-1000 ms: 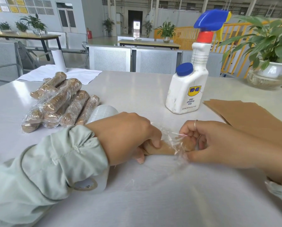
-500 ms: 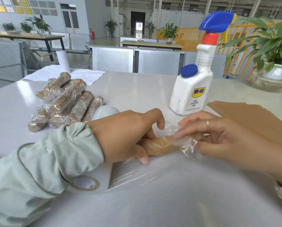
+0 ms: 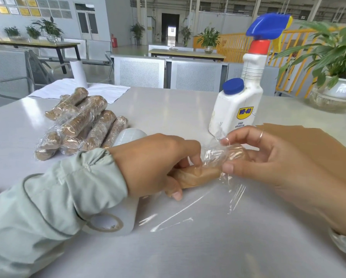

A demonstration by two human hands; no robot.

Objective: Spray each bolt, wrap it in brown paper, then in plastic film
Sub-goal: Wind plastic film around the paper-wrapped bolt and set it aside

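A bolt wrapped in brown paper point(image 3: 200, 175) lies across the table in front of me, on a stretch of clear plastic film point(image 3: 180, 215). My left hand point(image 3: 154, 167) grips its left end, fingers curled over it. My right hand point(image 3: 268, 163) pinches the loose film at the bolt's right end between thumb and fingertips, lifting it over the paper. The film roll point(image 3: 116, 219) lies under my left wrist. A white WD-40 spray bottle point(image 3: 238, 105) with a blue trigger stands behind my hands.
A pile of several wrapped bolts point(image 3: 82, 125) lies at the left. Brown paper sheets point(image 3: 316, 145) lie under and behind my right hand. A potted plant in a glass bowl point(image 3: 334, 93) stands at the far right. A white sheet point(image 3: 82, 91) and a white roll point(image 3: 79, 73) are at the back left.
My right hand has opened from a tight grip on the bolt's end and now lifts the film up over that end. My left hand keeps its hold.
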